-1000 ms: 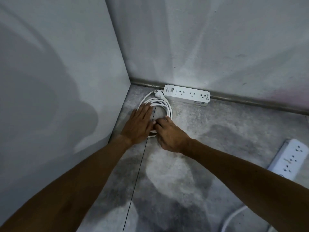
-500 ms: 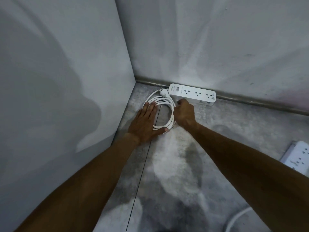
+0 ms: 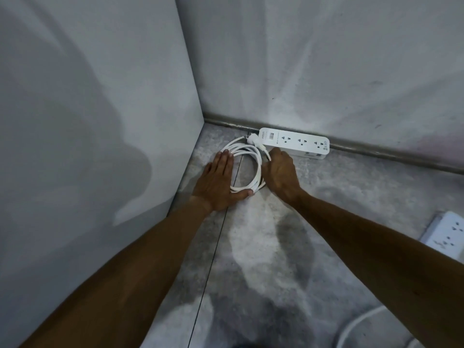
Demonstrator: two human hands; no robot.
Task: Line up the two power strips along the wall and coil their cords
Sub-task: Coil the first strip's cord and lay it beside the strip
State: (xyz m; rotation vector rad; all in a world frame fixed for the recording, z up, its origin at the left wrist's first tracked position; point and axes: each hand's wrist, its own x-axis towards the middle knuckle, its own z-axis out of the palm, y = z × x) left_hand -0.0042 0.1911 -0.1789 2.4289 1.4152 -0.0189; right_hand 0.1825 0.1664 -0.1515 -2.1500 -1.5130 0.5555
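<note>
White power strip [image 3: 293, 143] lies flat on the grey floor [image 3: 351, 197], sockets up. Its long axis runs along the baseboard [image 3: 376, 150] of the back wall [image 3: 326, 71], and its back edge is against or just beside that baseboard. Its cord end points left toward the corner. The cord [image 3: 252, 169] is gathered in an oval coil of several loops on the floor just left of the strip, with the coil's long axis running toward the camera.

The left hand [image 3: 218, 184] lies flat and spread on the coil's left side, fingers straight and pointing at the wall, thumb pressing the near end of the loops. The right hand [image 3: 281, 172] is curled at the coil's right side, just in front of the strip, its fingertips pinching a strand of cord.

A second power strip [image 3: 447, 234] sits at the right edge, partly cut off, angled diagonally and well apart from the wall. Its loose cord [image 3: 356, 325] curves across the floor nearby.
</note>
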